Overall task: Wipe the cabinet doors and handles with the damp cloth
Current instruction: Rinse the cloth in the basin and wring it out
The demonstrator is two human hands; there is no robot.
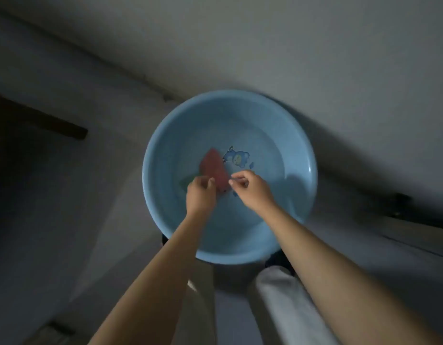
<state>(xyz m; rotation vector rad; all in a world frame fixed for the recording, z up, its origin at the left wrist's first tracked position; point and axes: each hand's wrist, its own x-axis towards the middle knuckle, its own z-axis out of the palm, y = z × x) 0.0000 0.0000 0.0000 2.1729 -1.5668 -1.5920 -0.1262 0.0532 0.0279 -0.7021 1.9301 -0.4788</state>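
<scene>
1. Hands meet low over a blue basin: the left hand grips the red cloth at its near end; the right hand is curled just beside it, and I cannot tell whether it pinches an edge.
2. Step, as I judge it: wetting the cloth, before any wiping.
3. Next calls for lifting, wringing, then turning to the cabinet, which is not clearly in view.
4. Count: two hands, one cloth, one basin; a greenish patch left of the left hand is unclear.
</scene>
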